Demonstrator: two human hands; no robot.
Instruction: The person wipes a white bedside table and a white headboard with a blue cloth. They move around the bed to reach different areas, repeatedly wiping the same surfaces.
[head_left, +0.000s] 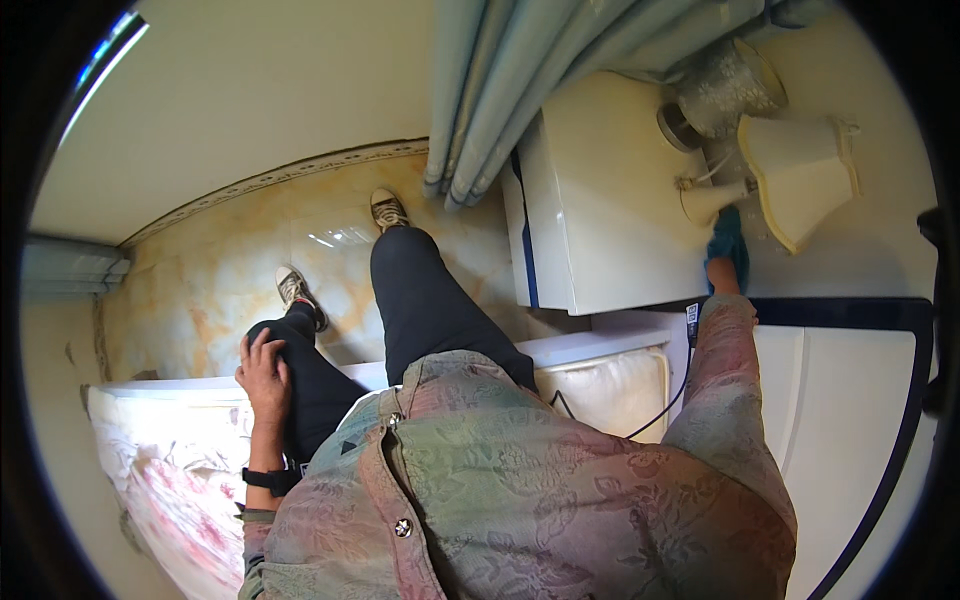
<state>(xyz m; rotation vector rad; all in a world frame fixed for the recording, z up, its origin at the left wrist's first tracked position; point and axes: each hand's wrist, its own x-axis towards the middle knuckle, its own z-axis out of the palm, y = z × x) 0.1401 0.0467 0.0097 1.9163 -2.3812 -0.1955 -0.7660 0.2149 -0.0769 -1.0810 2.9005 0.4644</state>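
My right hand (724, 276) reaches out to the far edge of a white nightstand (622, 202), gripping a teal cloth (727, 241). The cloth covers most of the fingers. It lies close beside the pale base of a table lamp (701, 201); whether they touch, I cannot tell. The lamp's cream flared lampshade (799, 176) leans out past the nightstand top toward the wall. My left hand (264, 371) rests on my left knee, fingers apart and holding nothing, with a black band at the wrist.
A second lamp with a silver floral shade (724, 94) stands behind, near blue-grey curtains (517, 90). A black cable (671, 409) runs beside my right arm. The white headboard (847, 397) has dark blue trim. Floral bedding (180, 510) lies at left, above marbled floor tiles (225, 292).
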